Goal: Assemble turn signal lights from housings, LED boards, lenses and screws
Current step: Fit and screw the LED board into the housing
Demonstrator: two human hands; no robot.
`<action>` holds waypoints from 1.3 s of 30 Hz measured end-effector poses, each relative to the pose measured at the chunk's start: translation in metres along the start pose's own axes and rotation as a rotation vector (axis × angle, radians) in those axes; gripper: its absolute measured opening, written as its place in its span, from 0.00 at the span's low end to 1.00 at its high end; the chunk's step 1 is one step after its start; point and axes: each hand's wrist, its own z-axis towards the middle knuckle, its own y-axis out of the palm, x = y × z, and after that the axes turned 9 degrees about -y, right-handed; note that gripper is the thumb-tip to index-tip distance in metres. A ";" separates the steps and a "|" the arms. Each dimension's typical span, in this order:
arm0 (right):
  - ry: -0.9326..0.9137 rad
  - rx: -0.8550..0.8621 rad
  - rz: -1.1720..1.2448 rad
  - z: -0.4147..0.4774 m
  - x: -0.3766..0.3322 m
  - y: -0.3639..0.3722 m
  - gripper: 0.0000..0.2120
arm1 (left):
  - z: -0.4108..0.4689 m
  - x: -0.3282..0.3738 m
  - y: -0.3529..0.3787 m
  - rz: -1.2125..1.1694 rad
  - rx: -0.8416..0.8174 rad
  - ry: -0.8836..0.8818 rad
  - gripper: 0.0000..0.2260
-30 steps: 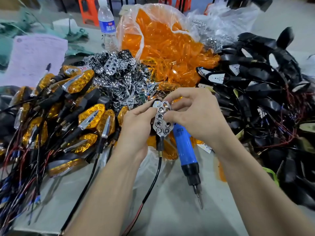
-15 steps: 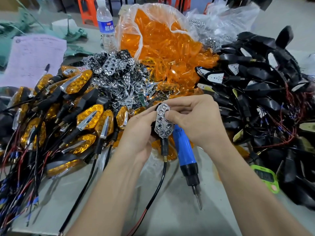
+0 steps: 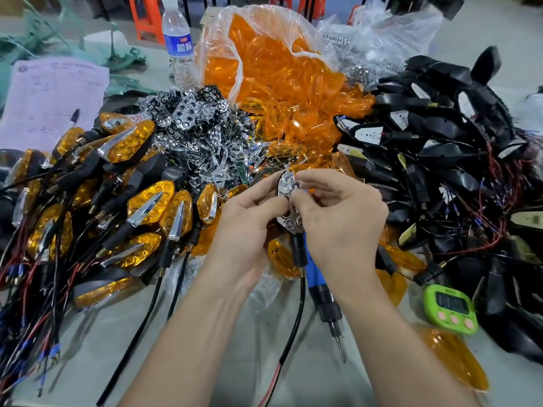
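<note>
A: Slid up over mid of light [image 3: 286,185] w/ R hand [image 3: 343,218] since before?
B: Yep. Pinched both sides, L hand [image 3: 249,227] too, hands touching. Long way up-down, stem near body. Orange lenses [image 3: 279,92] straight ahead; R closer, prob.

Two hands: left hand [image 3: 246,230], right hand [image 3: 340,218]. One unfinished light [image 3: 285,185], one water bottle [image 3: 178,39], one blue screwdriver [image 3: 316,274], one green timer [image 3: 451,308], one sheet of paper [image 3: 50,101], one bag of orange lenses [image 3: 279,71]. Finished lights [image 3: 147,204], chrome reflectors [image 3: 188,110] and black housings [image 3: 435,133] lie in heaps beyond counting.
</note>
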 end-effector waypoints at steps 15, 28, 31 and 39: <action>0.425 -0.326 0.467 -0.016 0.018 0.004 0.14 | -0.003 0.013 -0.003 0.453 0.118 0.269 0.22; 0.461 -0.456 0.522 -0.052 0.002 0.014 0.16 | 0.011 0.023 -0.016 0.081 0.240 0.111 0.09; 0.452 -0.492 0.500 -0.053 0.001 0.012 0.17 | 0.009 0.027 -0.017 0.076 0.261 0.135 0.08; 0.471 -0.601 0.390 -0.060 -0.001 0.000 0.21 | 0.009 0.040 -0.021 0.070 0.382 0.194 0.18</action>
